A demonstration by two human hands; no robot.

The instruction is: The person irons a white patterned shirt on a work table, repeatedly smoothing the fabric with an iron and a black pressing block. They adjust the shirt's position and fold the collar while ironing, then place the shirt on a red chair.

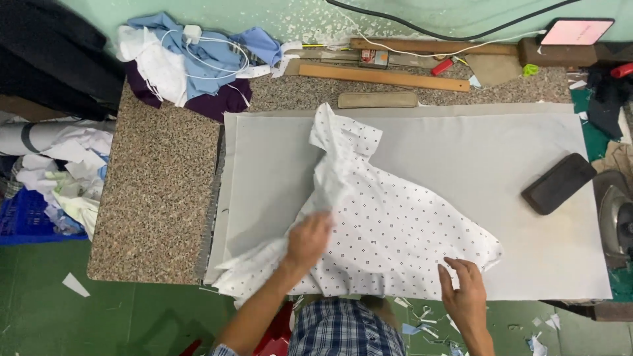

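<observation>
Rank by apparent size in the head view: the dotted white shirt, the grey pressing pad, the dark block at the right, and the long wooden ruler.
1. grey pressing pad
2. dotted white shirt
3. long wooden ruler: longer than the block but much thinner, so these two are close.
4. dark block
</observation>
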